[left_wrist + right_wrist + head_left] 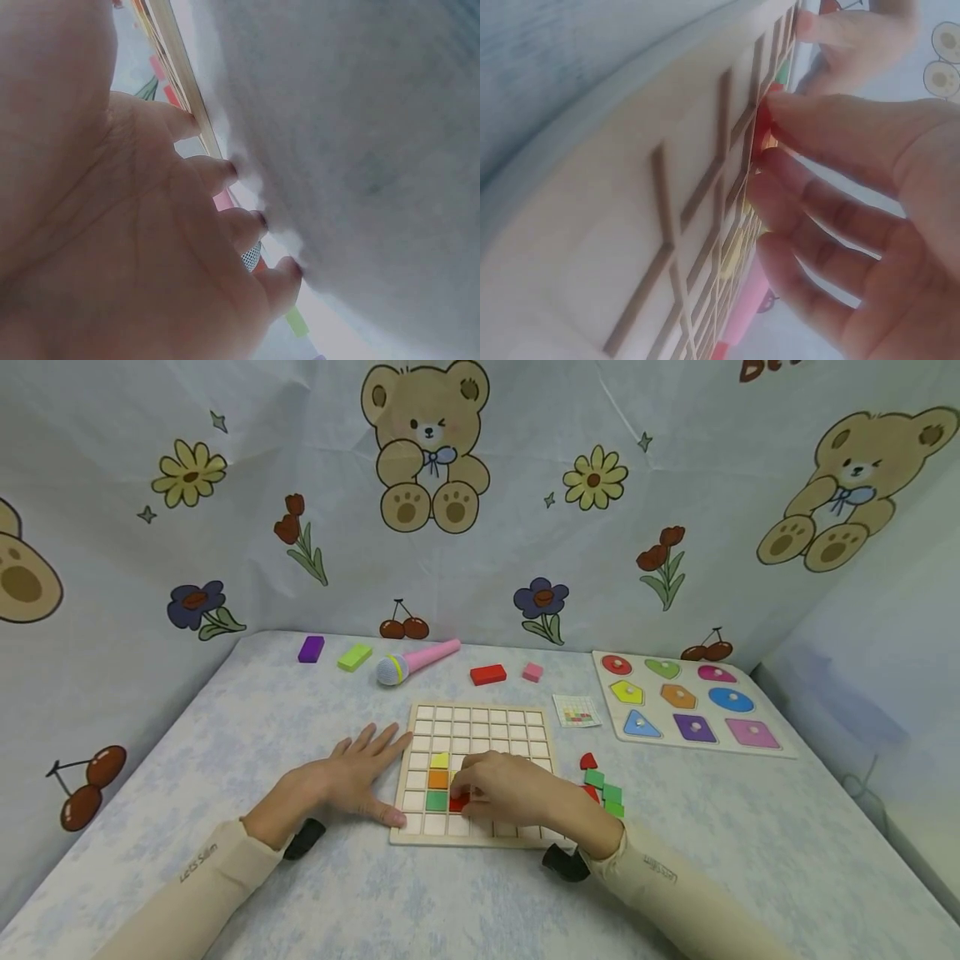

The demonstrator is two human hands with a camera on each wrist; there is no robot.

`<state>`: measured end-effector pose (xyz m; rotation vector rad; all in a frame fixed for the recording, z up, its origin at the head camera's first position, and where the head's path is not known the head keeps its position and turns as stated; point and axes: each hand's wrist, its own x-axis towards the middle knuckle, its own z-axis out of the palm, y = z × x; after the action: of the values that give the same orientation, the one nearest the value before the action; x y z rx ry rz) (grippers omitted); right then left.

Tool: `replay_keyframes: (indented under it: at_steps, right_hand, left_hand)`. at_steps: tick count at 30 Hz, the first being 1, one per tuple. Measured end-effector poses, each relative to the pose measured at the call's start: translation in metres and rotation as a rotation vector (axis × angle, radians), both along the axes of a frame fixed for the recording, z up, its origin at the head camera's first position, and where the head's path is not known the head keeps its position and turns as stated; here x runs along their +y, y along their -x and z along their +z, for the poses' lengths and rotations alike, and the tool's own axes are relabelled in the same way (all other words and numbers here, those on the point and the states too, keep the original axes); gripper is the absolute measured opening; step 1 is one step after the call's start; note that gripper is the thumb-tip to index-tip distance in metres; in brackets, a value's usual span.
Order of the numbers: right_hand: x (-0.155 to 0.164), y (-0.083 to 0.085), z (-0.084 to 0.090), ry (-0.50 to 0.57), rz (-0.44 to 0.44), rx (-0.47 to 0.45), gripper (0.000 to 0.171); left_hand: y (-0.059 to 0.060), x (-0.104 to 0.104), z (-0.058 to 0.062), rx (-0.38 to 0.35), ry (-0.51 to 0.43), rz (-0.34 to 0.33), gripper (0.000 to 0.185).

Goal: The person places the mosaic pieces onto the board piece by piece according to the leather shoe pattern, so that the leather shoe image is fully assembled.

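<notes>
A wooden grid board [433, 825] lies in front of me, with yellow [439, 761], orange [438, 779] and green [436, 801] square tiles in its left part. Over the lower middle cells, my right hand [506, 787] pinches a red tile [763, 126] between thumb and fingertips at the board's surface. More yellow shows under the fingers in the right wrist view. My left hand [352, 777] lies with fingers spread along the board's left side, its thumb on the lower left corner. In the left wrist view its fingertips meet the table and board edge.
Loose green tiles [612, 794] and red pieces [588, 761] lie right of the board, partly behind my right wrist. A small pattern card [577, 711] and a shape puzzle [660, 718] are farther right. Behind stand a toy microphone [420, 662] and several coloured blocks [488, 675].
</notes>
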<state>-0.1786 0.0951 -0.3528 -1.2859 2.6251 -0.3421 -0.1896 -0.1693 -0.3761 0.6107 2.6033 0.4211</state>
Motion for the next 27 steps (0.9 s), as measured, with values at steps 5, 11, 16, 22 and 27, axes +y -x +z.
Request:
replay_keyframes:
  at_steps: [5,11,16,22,27]
  right_hand:
    - [0.010,-0.006,0.000,0.004,0.014,0.020,0.013]
    - [0.016,-0.009,-0.001,-0.046,-0.009,0.075,0.016]
    - [0.018,-0.007,0.001,-0.071,-0.023,0.027,0.018]
    - [0.039,-0.003,0.007,-0.080,-0.066,-0.070,0.033]
    - [0.066,0.004,0.011,-0.071,-0.166,-0.112,0.039]
  left_hand:
    - [0.001,0.001,-0.001,-0.002,0.008,-0.003,0.124]
    - [0.001,0.001,0.000,-0.010,0.009,-0.002,0.124]
    - [0.000,0.000,-0.001,-0.006,-0.006,0.000,0.124]
    - [-0.002,-0.001,-0.002,-0.011,-0.017,-0.005,0.124]
    - [-0.001,-0.002,-0.002,-0.007,-0.012,-0.003,0.125]
